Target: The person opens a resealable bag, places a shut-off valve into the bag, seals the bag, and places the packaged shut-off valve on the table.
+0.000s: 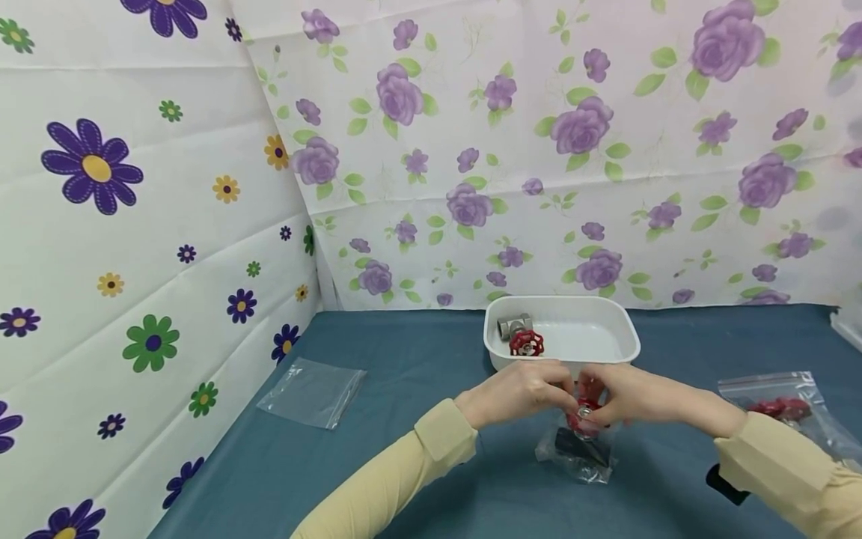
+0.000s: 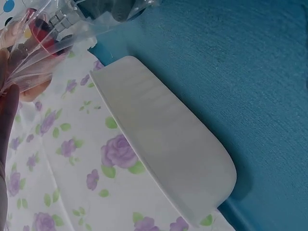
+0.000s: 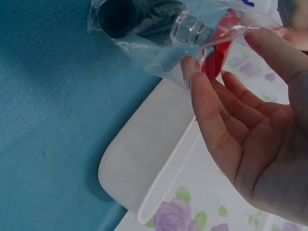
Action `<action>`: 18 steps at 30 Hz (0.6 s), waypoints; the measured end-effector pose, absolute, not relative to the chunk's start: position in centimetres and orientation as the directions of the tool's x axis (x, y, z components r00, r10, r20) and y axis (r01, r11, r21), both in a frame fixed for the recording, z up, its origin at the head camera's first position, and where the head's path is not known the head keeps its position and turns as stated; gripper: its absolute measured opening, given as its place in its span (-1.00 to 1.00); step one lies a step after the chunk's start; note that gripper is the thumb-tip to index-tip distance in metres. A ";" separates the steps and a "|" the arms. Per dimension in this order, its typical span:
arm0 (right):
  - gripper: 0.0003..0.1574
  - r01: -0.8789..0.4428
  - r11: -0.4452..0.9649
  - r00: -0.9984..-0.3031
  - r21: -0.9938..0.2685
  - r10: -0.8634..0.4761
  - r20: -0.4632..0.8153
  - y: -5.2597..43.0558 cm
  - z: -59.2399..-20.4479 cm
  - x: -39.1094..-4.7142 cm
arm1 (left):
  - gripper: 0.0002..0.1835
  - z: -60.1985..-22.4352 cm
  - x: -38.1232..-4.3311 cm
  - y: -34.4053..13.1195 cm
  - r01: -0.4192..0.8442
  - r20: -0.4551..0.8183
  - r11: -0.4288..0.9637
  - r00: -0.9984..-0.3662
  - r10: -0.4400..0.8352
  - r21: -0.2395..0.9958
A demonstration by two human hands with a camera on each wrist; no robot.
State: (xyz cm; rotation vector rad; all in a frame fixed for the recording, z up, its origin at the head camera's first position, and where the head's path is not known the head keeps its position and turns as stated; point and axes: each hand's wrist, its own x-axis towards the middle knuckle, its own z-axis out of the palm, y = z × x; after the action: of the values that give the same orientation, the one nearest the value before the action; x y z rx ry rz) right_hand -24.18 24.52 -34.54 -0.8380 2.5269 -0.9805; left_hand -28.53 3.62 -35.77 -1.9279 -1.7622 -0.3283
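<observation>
A clear plastic bag [image 1: 584,470] holds a gate valve [image 3: 166,21] with a red handwheel [image 1: 583,423] and a dark body. In the head view it hangs just in front of the white tray [image 1: 569,366]. My left hand [image 1: 521,393] pinches the upper edge of the bag, fingers bent. From the other side my right hand [image 1: 636,393] grips the bag between thumb and fingers, close to the handwheel. In the right wrist view, the valve's wide end points away from that hand. The left wrist view shows only part of the left hand [image 2: 7,110].
Inside the tray, at its left, lies another valve with a red handwheel [image 1: 527,343]. A flat zip bag [image 1: 313,393] rests on the blue tablecloth [image 1: 404,337] at left. Another zip bag [image 1: 774,385] with a red-wheeled valve lies at right, partly behind my right sleeve.
</observation>
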 end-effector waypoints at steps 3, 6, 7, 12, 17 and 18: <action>-0.71 -0.424 0.617 -0.793 -0.663 -0.607 -0.059 24.7 -34.2 -24.3 | -0.87 -35.7 -28.4 3.6 0.980 0.491 -0.035 0.128 0.862 -0.194; -0.77 -0.475 0.645 -0.802 -0.599 -0.597 -0.006 25.0 -33.9 -24.4 | -0.88 -35.7 -28.4 3.5 0.981 0.492 -0.031 0.123 0.862 -0.192; -0.78 -0.491 0.654 -0.806 -0.575 -0.592 0.015 25.1 -33.8 -24.4 | -0.89 -35.7 -28.4 3.6 0.981 0.492 -0.028 0.121 0.862 -0.192; -0.73 -0.502 0.719 -0.831 -0.480 -0.556 0.036 25.6 -33.8 -24.4 | -0.90 -35.9 -28.4 3.6 0.981 0.496 -0.019 0.115 0.860 -0.193; -0.70 -0.319 0.786 -0.860 -0.530 -0.475 -0.186 25.9 -34.3 -24.0 | -0.90 -35.8 -28.4 3.6 0.981 0.502 -0.022 0.118 0.857 -0.194; -0.72 -0.286 0.793 -0.861 -0.537 -0.459 -0.220 25.9 -34.4 -23.9 | -0.90 -35.8 -28.4 3.6 0.981 0.502 -0.023 0.119 0.857 -0.195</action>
State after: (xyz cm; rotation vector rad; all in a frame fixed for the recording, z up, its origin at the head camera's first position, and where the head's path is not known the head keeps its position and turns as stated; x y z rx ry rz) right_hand -23.88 25.86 -34.41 -0.5675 2.6430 -0.7141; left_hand -28.37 3.56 -35.77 -1.9159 -1.7736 -0.3345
